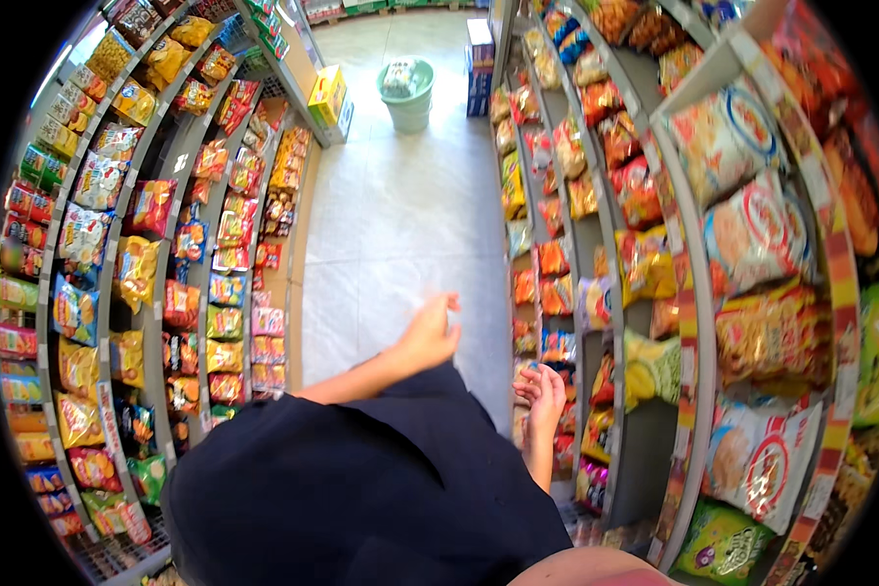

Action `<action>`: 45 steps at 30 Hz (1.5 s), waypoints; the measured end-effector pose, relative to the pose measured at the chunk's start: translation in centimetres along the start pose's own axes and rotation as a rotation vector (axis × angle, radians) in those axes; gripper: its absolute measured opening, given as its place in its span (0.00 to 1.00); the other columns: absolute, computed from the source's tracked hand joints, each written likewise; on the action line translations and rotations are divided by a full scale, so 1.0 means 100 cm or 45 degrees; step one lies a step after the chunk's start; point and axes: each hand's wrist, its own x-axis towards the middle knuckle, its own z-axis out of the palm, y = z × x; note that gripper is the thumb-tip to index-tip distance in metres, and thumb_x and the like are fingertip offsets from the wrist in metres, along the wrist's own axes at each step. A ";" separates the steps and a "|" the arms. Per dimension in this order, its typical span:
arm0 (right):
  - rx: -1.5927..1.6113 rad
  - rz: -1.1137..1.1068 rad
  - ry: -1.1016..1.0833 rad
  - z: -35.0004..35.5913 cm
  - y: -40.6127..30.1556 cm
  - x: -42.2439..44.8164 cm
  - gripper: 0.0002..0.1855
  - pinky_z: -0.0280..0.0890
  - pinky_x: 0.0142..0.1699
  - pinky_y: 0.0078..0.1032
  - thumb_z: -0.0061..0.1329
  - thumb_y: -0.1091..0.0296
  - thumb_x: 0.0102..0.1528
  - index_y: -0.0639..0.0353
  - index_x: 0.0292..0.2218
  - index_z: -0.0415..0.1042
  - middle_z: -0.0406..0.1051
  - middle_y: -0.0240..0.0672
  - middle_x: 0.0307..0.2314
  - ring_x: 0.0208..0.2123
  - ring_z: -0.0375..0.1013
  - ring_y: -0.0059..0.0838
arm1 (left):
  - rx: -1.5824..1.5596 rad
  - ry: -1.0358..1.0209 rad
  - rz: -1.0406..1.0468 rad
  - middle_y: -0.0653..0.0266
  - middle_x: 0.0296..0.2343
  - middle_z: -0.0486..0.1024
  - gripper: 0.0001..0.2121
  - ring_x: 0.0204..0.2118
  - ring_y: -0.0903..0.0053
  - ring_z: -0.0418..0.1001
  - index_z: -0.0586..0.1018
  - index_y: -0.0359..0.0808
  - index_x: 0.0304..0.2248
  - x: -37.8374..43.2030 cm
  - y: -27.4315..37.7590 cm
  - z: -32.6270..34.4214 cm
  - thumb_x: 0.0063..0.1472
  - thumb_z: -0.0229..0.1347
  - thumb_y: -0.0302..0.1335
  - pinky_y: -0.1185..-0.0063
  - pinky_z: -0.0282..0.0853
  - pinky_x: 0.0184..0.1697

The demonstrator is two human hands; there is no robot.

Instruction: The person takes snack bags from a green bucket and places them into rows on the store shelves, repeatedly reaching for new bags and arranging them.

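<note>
My left hand [432, 329] reaches out over the grey tiled floor [403, 220], slightly blurred, its fingers apart and nothing seen in them. Lower right, my right hand [542, 392] is raised beside the right-hand shelves with its fingers loosely curled and parted, holding nothing. Behind that hand are small snack packets on the low shelves; whether it touches any cannot be told. Dark clothing [381, 491] covers the lower middle of the view. Farther along the aisle a pale green plastic bucket [408, 102] stands on the floor, with a packaged item [401, 78] in its top.
Shelves of bagged snacks line both sides, with yellow bags [138, 271] at left and large white bags [762, 234] at right. A yellow box [328, 95] stands by the left shelf end, dark blue boxes [480, 73] by the right one. The shelf edge [692, 293] juts close at right.
</note>
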 end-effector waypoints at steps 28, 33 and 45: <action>-1.224 -0.028 -0.676 0.386 -0.067 0.374 0.12 0.68 0.33 0.21 0.46 0.70 0.58 0.69 0.41 0.68 0.74 0.39 0.28 0.28 0.73 0.23 | -0.663 0.119 -0.567 0.65 0.32 0.76 0.17 0.22 0.91 0.65 0.71 0.29 0.46 0.402 -0.207 -0.258 0.56 0.54 0.19 0.87 0.62 0.25; -1.371 -0.400 -0.713 0.487 -0.093 0.498 0.15 0.69 0.35 0.30 0.48 0.66 0.56 0.70 0.39 0.70 0.75 0.47 0.26 0.28 0.75 0.36 | -0.762 0.276 -0.675 0.63 0.32 0.76 0.16 0.24 0.87 0.69 0.69 0.28 0.45 0.490 -0.260 -0.298 0.56 0.54 0.19 0.85 0.67 0.29; -0.782 -0.057 -0.879 0.747 -0.145 0.747 0.11 0.68 0.33 0.19 0.46 0.71 0.58 0.70 0.39 0.69 0.74 0.36 0.28 0.26 0.72 0.19 | -0.881 0.473 -1.150 0.65 0.26 0.74 0.10 0.27 0.82 0.72 0.73 0.31 0.38 0.661 -0.421 -0.391 0.55 0.54 0.17 0.83 0.70 0.33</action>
